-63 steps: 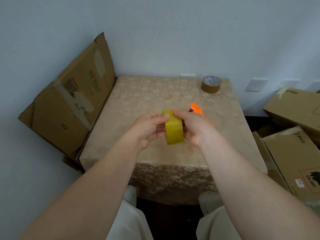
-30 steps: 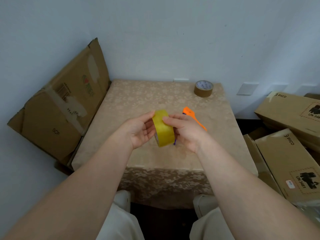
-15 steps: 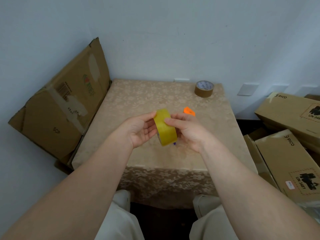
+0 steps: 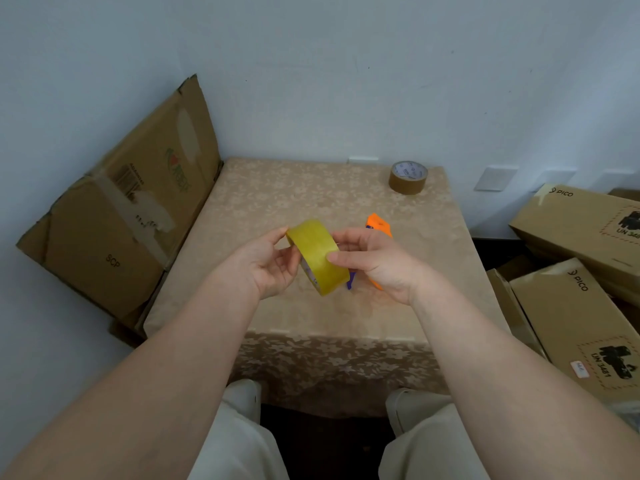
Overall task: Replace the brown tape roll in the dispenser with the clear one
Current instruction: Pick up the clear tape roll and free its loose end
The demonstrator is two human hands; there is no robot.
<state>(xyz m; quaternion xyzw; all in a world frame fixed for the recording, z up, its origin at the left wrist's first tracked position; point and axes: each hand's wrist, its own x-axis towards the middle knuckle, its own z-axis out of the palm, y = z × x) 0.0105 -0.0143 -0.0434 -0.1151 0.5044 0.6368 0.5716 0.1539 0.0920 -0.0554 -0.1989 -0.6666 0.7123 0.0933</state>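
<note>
A flattened brown cardboard box (image 4: 121, 216) is seen leaning against the wall at the left, beside the small table draped in a beige flowered cloth (image 4: 298, 199); above the table's middle, the left hand (image 4: 268, 263) is curled around the near rim of the yellowish clear tape roll (image 4: 317, 256), fingers closed on it; the roll is held on edge, its hole axis roughly level and aimed to the lower left and upper right, its broad band turned up toward the camera; the right hand (image 4: 372, 258) is pinched on the roll's far side, thumb laid across the band. Behind that hand the orange plastic tape dispenser (image 4: 377, 228) is mostly hidden, so whether it is gripped cannot be told; the brown tape roll (image 4: 408, 177) is lying flat at the table's far right corner, already out. A slip is judged likely if the roll is pushed on crooked; the tape could also be mounted sticky side the wrong way.
</note>
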